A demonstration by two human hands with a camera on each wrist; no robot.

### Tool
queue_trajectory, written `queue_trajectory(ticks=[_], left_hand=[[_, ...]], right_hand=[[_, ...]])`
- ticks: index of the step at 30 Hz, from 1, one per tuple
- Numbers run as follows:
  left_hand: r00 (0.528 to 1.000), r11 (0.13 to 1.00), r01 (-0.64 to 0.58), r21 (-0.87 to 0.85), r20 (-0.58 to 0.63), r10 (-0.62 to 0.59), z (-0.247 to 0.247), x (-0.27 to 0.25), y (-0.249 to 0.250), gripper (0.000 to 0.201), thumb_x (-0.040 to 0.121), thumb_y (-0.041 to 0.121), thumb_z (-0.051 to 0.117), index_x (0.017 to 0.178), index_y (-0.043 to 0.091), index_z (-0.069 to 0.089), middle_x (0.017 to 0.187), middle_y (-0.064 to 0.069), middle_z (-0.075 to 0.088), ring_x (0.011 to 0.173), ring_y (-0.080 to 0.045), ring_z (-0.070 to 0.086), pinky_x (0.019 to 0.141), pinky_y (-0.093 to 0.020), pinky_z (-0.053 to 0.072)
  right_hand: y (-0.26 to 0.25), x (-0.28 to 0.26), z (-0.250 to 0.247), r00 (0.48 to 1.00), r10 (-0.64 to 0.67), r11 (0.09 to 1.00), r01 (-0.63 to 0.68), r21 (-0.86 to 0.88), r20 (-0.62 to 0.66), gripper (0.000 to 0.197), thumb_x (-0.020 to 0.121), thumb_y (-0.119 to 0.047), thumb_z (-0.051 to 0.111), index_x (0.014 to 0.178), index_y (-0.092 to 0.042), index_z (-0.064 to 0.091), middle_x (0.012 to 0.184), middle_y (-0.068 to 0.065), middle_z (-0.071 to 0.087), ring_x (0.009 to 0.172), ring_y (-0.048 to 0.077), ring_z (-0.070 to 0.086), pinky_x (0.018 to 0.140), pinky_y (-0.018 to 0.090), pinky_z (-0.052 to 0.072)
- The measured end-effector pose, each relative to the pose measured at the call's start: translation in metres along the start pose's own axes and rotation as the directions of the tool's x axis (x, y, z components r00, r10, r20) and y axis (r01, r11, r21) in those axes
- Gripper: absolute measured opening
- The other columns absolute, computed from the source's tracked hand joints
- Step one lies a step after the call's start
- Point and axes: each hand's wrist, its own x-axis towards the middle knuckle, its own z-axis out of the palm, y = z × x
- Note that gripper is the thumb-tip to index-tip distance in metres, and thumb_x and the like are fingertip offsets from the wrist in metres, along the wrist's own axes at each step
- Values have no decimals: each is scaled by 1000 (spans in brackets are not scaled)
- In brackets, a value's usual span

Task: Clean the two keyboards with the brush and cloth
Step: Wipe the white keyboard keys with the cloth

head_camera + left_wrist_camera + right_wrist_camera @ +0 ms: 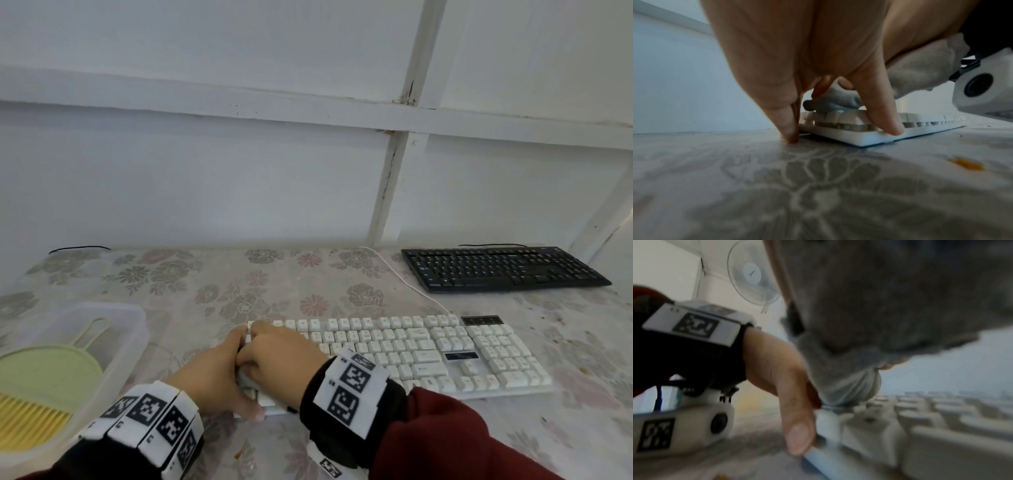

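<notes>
A white keyboard (428,356) lies in front of me on the flowered tablecloth. My right hand (281,356) sits on the keys at its left end and grips a grey cloth (879,305), which is pressed onto those keys (838,100). My left hand (226,373) braces the keyboard's left end: straight fingers (789,126) stand on the table beside it, and the thumb (888,125) presses on the front edge. A black keyboard (503,269) rests at the back right. The brush (30,421), with yellow bristles and a green handle, lies in a clear tub at the left.
The clear plastic tub (130,346) stands at the table's left front. A white cable (404,277) runs from the white keyboard toward the wall. Orange crumbs (966,164) lie on the cloth near the keyboard. The wall closes the table's far edge.
</notes>
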Motion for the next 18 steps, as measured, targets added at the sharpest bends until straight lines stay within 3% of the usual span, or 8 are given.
queue_trajectory(ticks=[4,9,13,18], left_hand=[[1000,999,15,38,-8,-15,0,0,2,124,56,34,87,148,25,4,120,10,56,108,-12,56,91,-24,47],[999,999,45,7,3,-45,0,-3,2,130,53,37,88,149,28,1,128,13,52,112,-10,53,99,-27,44],[999,999,43,10,13,-43,0,-3,3,125,56,38,87,148,28,3,132,13,50,115,-11,51,101,-27,42],[999,999,50,0,18,-50,0,-2,1,129,53,39,88,149,29,1,135,12,49,119,-12,50,104,-31,41]], right_hand=[[15,-8,1,999,-6,996,2,-93,-43,30,93,-10,50,116,-19,67,108,7,48,81,26,47,62,30,36],[41,-30,-9,997,46,998,-48,-37,-55,31,97,-20,45,120,-24,65,93,-3,42,82,19,48,70,27,37],[65,-49,-18,992,122,992,-121,33,-36,29,97,-28,48,120,-26,65,93,-7,42,84,12,46,64,15,32],[84,-61,-36,974,226,974,-226,-27,1,28,96,-26,49,117,-24,67,86,-12,40,86,9,45,74,17,31]])
